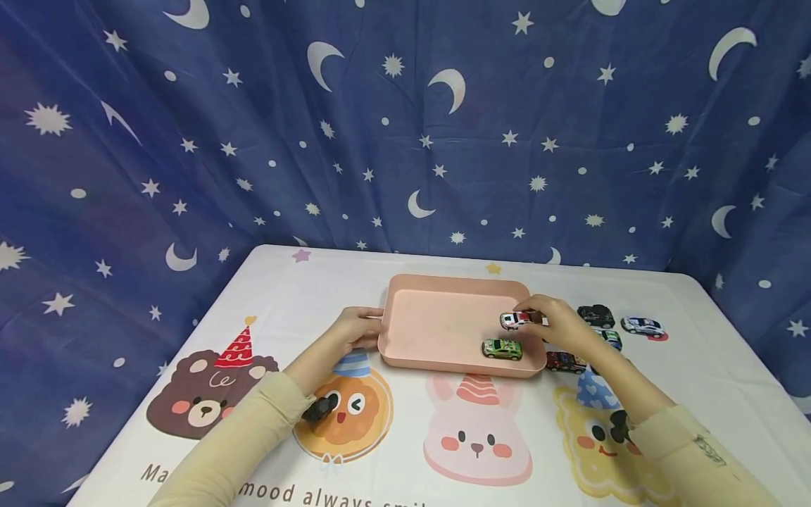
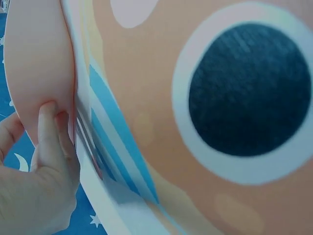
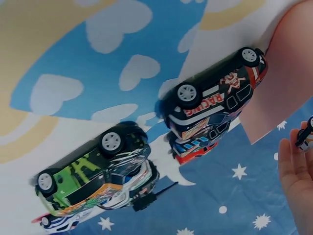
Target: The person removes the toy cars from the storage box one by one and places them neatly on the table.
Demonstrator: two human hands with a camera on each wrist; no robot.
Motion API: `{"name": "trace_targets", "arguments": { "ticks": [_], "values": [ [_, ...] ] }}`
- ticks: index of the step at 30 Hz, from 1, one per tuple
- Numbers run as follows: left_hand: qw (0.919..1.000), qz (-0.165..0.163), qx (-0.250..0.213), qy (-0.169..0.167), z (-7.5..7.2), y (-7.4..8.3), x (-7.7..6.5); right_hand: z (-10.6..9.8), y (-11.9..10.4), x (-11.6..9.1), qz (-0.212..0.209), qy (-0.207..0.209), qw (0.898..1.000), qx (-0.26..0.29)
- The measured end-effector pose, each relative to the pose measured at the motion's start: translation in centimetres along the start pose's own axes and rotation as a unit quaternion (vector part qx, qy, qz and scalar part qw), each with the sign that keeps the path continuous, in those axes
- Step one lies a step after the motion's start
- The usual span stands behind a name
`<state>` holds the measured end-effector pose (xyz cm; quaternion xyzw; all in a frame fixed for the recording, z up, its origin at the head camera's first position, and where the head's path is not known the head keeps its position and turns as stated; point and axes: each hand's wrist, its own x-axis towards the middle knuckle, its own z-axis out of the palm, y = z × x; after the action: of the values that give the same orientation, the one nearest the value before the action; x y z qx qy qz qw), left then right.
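Observation:
A shallow pink tray [image 1: 443, 366] lies on the table. At its left end is the left hand [image 1: 357, 328], pinching the wall; in the left wrist view a fingertip presses the tray's outer wall [image 2: 41, 54]. Over the tray's right side, the right hand [image 1: 551, 320] holds a white and red toy car [image 1: 516, 320] between its fingers. In the right wrist view that hand [image 3: 297, 181] and a piece of the car [image 3: 307, 139] show at the right edge. A green toy car [image 1: 502, 349] sits inside the tray, near its front right corner.
Right of the tray stand several toy cars: a black one [image 1: 595, 316], a white one [image 1: 643, 326], a green and blue one [image 1: 610, 339] and a dark red one [image 1: 564, 362]. A cartoon-printed white cloth [image 1: 393, 451] covers the table; a blue curtain [image 1: 355, 190] hangs behind.

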<state>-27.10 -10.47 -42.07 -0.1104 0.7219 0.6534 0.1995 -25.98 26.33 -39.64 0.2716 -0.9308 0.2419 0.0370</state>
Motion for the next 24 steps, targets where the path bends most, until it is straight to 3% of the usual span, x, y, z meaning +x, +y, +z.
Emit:
{"name": "trace_targets", "arguments": {
  "ticks": [6,15,24],
  "values": [
    [0.9995,0.005,0.023,-0.019,-0.2,0.0,0.0,-0.8,-0.2,-0.7,0.008,-0.005,1.000,-0.008],
    [0.9998,-0.011,0.005,-0.014,-0.5,-0.3,0.1,-1.3,0.9,-2.4,0.007,0.011,1.000,-0.020],
    [0.9997,-0.012,-0.015,-0.017,-0.4,-0.6,0.2,-1.7,1.7,-4.2,0.039,0.009,0.999,-0.023]
  ]
}}
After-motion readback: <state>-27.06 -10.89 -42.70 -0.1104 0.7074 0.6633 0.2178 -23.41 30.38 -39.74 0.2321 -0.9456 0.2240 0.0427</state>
